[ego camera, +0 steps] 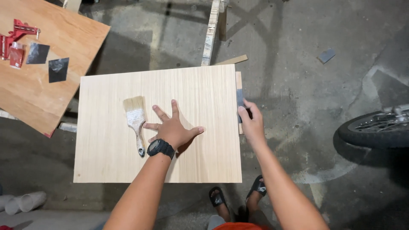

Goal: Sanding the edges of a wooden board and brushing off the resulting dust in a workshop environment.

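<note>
Left hand (172, 130) lies spread flat on the pale, straight-grained board (110, 145); right hand (251, 121) pinches dark sandpaper (240, 99).

right hand (251, 123): covers part of dark sanding strip (240, 102) at board (106, 157) right edge, grip unclear | wheel (375, 127): cut by right edge | pipes (21, 202): cut at left edge | red clamp (12, 36): cut off left

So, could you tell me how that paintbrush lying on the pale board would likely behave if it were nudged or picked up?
The paintbrush lies flat on the pale board beside the left hand, so it would probably slide, not roll. Its flat wooden handle looks stiff and light. The pale bristles would likely flex if pressed.
</note>
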